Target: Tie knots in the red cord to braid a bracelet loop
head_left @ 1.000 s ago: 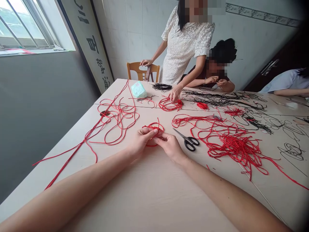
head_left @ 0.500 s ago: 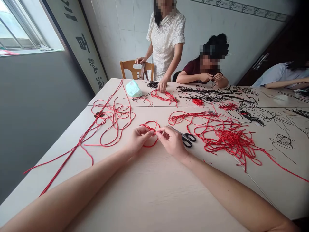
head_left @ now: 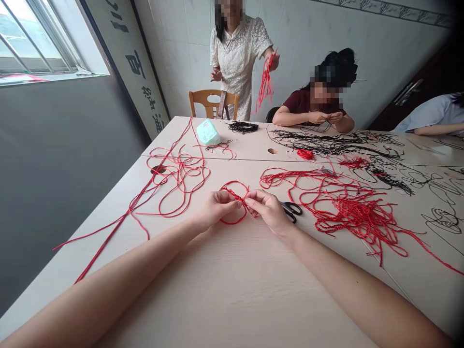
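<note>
My left hand [head_left: 216, 209] and my right hand [head_left: 267, 209] meet over the pale table [head_left: 224, 290], both pinched on a small red braided cord loop [head_left: 235, 185]. The loop arcs up behind my fingertips and hangs in a curve below them. Black-handled scissors [head_left: 292, 209] lie just right of my right hand, partly hidden by it. A heap of red braided cords [head_left: 357, 215] spreads further right.
Long loose red string [head_left: 174, 176] trails across the table's left side. A green tissue pack [head_left: 208, 132] and black cords [head_left: 326, 142] lie at the far end. A standing person lifts a red cord bundle [head_left: 266, 82]; another person sits beside a wooden chair [head_left: 213, 102].
The standing person has picked the red cord bundle off the table and raised it. My hands stay pinched on the loop, which has been turned slightly.
</note>
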A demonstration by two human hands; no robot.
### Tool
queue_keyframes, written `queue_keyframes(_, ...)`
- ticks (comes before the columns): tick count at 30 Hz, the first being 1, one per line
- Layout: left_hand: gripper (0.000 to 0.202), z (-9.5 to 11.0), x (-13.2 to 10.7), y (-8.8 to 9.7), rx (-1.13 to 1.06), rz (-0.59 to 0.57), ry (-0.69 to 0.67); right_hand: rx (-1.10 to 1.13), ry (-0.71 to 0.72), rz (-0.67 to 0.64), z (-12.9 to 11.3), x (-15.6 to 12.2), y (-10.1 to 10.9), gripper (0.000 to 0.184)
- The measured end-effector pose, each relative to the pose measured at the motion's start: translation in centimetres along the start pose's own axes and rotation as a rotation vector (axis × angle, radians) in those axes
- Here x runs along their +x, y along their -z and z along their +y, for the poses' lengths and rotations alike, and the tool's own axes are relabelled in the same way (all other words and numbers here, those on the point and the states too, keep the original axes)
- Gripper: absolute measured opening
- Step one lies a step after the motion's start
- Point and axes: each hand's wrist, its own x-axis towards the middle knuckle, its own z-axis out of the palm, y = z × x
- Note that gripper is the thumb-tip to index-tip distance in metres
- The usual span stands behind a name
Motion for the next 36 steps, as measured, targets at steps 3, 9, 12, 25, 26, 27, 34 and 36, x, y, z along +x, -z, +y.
queue_keyframes(3,0.025,0.1,-0.1,0.1,0.019,0.045,0.002,-0.074,0.063,0.025,0.0,0.0,0.0,0.025)
queue_keyframes(9,0.027,0.0,0.0,0.1,0.027,0.052,0.018,-0.194,0.11,0.058,-0.2,-0.1,-0.1,0.022)
queue_keyframes(12,0.027,-0.1,0.2,0.1,0.016,0.015,0.01,-0.133,0.073,0.034,-0.3,-0.1,0.0,0.022)
queue_keyframes(25,0.011,0.2,-0.3,0.2,0.527,0.055,-0.271,0.142,-0.241,-0.181,-0.5,0.3,0.9,0.028)
queue_keyframes(26,0.01,0.2,-0.3,0.1,0.588,0.054,-0.308,0.109,-0.241,-0.189,-0.6,0.3,1.1,0.029)
queue_keyframes(27,0.01,0.2,-0.4,0.1,0.643,0.051,-0.339,0.073,-0.236,-0.196,-0.7,0.4,1.2,0.029)
queue_keyframes(34,0.011,-0.1,-0.2,0.2,0.66,0.047,-0.259,-0.207,-0.065,-0.198,-1.0,0.3,1.4,0.021)
queue_keyframes(36,0.015,-0.1,-0.1,0.5,0.484,-0.024,-0.12,-0.299,0.033,-0.17,-1.2,0.2,1.5,0.015)
